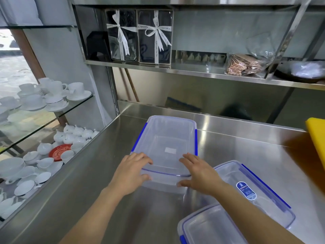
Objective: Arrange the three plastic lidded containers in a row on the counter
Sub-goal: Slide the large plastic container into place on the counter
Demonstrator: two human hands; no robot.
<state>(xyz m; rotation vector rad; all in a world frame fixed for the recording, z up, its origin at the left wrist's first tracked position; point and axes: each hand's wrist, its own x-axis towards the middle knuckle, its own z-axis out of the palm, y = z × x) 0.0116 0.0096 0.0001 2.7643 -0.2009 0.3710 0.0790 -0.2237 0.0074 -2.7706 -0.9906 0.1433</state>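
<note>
Three clear plastic containers with blue-clipped lids rest on the steel counter (88, 187). The largest container (167, 138) lies lengthwise in the middle, reaching toward the back wall. My left hand (131, 173) grips its near left corner and my right hand (198, 175) grips its near right corner, fingers over the lid and thumbs on the front wall. A second container (269, 205) with a blue label lies at an angle to the right, partly under my right forearm. The third container (209, 228) sits at the bottom edge, cut off by the frame.
A yellow board (316, 136) leans at the right edge. A steel shelf (193, 71) above the counter carries ribboned gift boxes (154, 36) and a bag of wafers (244, 65). To the left, glass shelves (58, 111) hold white cups and teapots.
</note>
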